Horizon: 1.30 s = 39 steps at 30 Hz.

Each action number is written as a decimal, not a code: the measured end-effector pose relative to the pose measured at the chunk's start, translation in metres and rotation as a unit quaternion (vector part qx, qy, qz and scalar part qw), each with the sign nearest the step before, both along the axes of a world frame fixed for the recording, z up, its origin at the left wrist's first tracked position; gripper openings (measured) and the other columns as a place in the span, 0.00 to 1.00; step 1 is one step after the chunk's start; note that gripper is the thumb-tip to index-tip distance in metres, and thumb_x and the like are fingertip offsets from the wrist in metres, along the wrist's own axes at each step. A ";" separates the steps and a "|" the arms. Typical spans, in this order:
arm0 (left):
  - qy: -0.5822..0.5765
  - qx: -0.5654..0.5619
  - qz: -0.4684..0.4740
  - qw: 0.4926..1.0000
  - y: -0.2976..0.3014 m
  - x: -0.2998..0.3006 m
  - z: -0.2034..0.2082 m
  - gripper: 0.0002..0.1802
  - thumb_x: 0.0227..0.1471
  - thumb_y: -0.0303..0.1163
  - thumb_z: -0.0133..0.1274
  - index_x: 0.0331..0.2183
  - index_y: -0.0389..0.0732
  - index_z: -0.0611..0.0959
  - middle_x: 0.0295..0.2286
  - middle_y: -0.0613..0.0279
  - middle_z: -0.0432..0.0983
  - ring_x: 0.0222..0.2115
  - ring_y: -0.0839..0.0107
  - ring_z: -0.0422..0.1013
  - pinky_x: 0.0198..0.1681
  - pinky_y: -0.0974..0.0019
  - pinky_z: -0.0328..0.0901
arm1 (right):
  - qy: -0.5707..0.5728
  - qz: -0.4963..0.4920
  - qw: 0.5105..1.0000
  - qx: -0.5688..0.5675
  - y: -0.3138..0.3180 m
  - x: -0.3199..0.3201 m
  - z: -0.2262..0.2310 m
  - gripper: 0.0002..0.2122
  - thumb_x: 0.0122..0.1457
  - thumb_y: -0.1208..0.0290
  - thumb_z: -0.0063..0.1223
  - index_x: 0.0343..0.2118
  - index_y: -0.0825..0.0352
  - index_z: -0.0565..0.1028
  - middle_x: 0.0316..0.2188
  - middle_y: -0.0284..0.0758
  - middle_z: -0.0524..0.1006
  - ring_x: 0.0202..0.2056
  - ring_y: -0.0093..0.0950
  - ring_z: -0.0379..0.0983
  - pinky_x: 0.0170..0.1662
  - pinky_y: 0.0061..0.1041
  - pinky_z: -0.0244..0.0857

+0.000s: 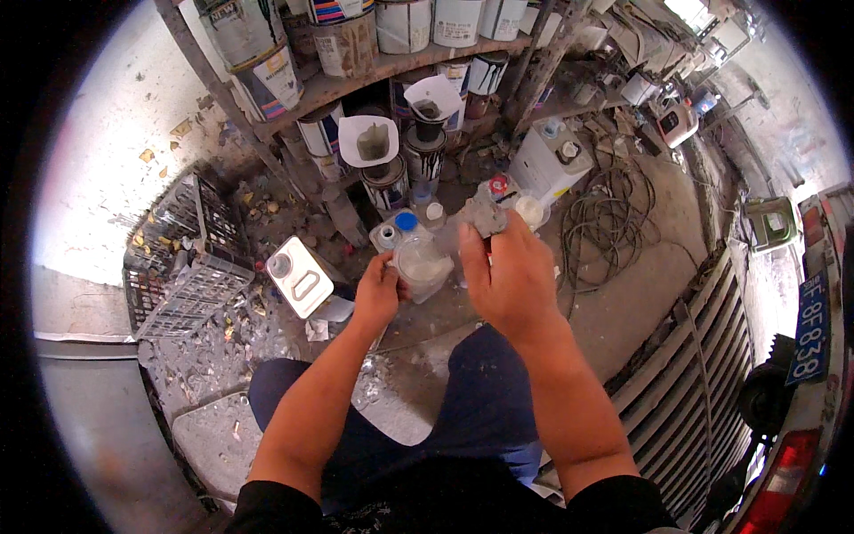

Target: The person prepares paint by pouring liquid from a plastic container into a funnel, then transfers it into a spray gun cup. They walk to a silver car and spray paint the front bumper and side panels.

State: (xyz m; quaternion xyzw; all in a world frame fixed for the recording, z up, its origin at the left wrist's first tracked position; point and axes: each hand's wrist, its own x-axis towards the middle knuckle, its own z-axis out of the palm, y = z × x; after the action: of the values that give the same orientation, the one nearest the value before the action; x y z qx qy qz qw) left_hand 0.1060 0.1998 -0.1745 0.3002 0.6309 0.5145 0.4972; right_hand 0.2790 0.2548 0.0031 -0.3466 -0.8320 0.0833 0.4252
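Note:
My left hand (381,287) is closed on the rim of a clear plastic cup (422,267), which tilts in front of my knees. Just right of it and a little higher, my right hand (513,283) grips a grey, crumpled-looking thing (483,216) whose kind I cannot make out. Behind the cup stands a container with a blue cap (406,221), beside a small white-lidded bottle (434,212). A red-capped container (498,185) shows just beyond my right fingers. Next to it sits a round tub with pale contents (528,210).
Paint cans (347,49) crowd the shelf ahead, and two paper funnels (369,142) rest over cans below. A metal jug (301,278) and black crate (191,258) stand left. Rightward are a white jerrycan (551,160), coiled hose (609,222), slatted grating (685,392) and a vehicle's rear.

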 end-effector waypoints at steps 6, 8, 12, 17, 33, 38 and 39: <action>0.005 -0.029 -0.017 0.999 0.001 0.004 0.015 0.17 0.60 0.30 0.39 0.51 0.39 0.67 0.24 0.63 0.72 0.21 0.75 0.70 0.21 0.72 0.62 | -0.016 -0.026 0.998 -0.059 -0.004 0.002 -0.020 0.12 0.56 0.70 0.49 0.39 0.72 0.70 0.28 0.44 0.70 0.25 0.44 0.71 0.26 0.37 0.65; 0.007 -0.029 -0.019 0.999 0.000 0.004 0.015 0.17 0.60 0.30 0.38 0.51 0.40 0.67 0.24 0.63 0.72 0.21 0.75 0.70 0.23 0.72 0.63 | 0.020 -0.020 0.998 -0.062 -0.007 -0.002 -0.021 0.12 0.57 0.69 0.49 0.39 0.72 0.69 0.28 0.44 0.70 0.25 0.45 0.70 0.26 0.38 0.65; 0.009 -0.018 -0.018 1.000 0.000 0.002 0.010 0.16 0.60 0.30 0.38 0.50 0.40 0.67 0.24 0.64 0.72 0.22 0.75 0.70 0.22 0.72 0.63 | 0.043 -0.010 0.998 -0.044 -0.008 -0.004 -0.009 0.12 0.57 0.69 0.48 0.39 0.72 0.69 0.28 0.44 0.70 0.26 0.45 0.70 0.26 0.38 0.65; 0.000 -0.008 -0.009 1.000 -0.001 -0.001 -0.002 0.17 0.60 0.30 0.38 0.51 0.41 0.66 0.24 0.63 0.72 0.21 0.75 0.69 0.22 0.72 0.63 | 0.053 0.025 0.998 -0.018 -0.002 -0.001 0.009 0.12 0.58 0.68 0.47 0.39 0.71 0.70 0.27 0.44 0.71 0.27 0.44 0.70 0.27 0.38 0.65; 0.007 -0.013 -0.012 1.000 0.001 0.000 0.001 0.18 0.60 0.30 0.39 0.51 0.41 0.67 0.25 0.63 0.72 0.21 0.75 0.70 0.22 0.72 0.62 | 0.046 0.002 0.998 -0.039 -0.006 0.001 -0.006 0.11 0.57 0.70 0.49 0.38 0.72 0.70 0.27 0.44 0.70 0.26 0.45 0.70 0.27 0.39 0.63; -0.005 -0.021 -0.004 1.000 0.001 0.000 0.000 0.17 0.60 0.30 0.39 0.51 0.41 0.67 0.25 0.63 0.72 0.21 0.75 0.70 0.22 0.73 0.62 | 0.041 0.041 0.998 0.011 0.006 0.006 0.000 0.10 0.57 0.70 0.49 0.38 0.72 0.70 0.27 0.42 0.71 0.26 0.44 0.70 0.26 0.38 0.64; 0.000 -0.022 -0.006 1.000 0.001 0.000 0.000 0.17 0.60 0.30 0.39 0.51 0.41 0.67 0.25 0.63 0.72 0.21 0.75 0.70 0.22 0.73 0.62 | 0.026 0.034 0.999 -0.012 0.006 0.006 -0.003 0.11 0.57 0.70 0.49 0.38 0.72 0.70 0.27 0.43 0.71 0.26 0.44 0.70 0.26 0.38 0.64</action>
State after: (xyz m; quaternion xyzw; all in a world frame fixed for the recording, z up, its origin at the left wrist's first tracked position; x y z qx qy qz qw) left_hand 0.1058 0.2010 -0.1742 0.2933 0.6401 0.4976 0.5066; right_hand 0.2852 0.2607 0.0004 -0.3209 -0.8309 0.1164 0.4394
